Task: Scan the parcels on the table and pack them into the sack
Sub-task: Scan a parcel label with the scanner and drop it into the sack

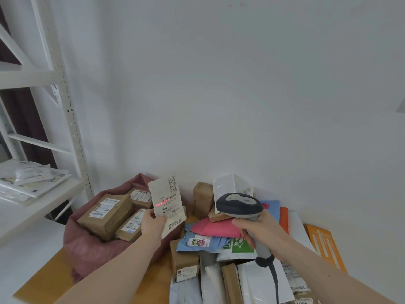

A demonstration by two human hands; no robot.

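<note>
From my remote seat I watched the left hand [153,224] pinch a pale flat parcel [167,205] upright by its lower edge, thumb curled over the front, label facing the camera. A red scan line [163,202] lay across the label's barcode. At three o'clock from the parcel, the right hand [258,231] wrapped its fingers round the grey handle of a barcode scanner [240,207], whose dark head pointed toward the parcel; its cable [275,279] trailed down toward six o'clock.

The maroon sack [87,249] sat open at nine o'clock from the held parcel, on the wooden table [43,279], and held at least three brown cardboard boxes [107,213] with white labels; anything deeper I could not make out.

Toward five o'clock lay the unsorted heap [219,249]: a pink mailer [214,228], a blue mailer [197,241], white bags and more brown boxes, overlapping. A white shelf rack [65,119] stood at ten o'clock, with white packets [32,178] on one shelf.
</note>
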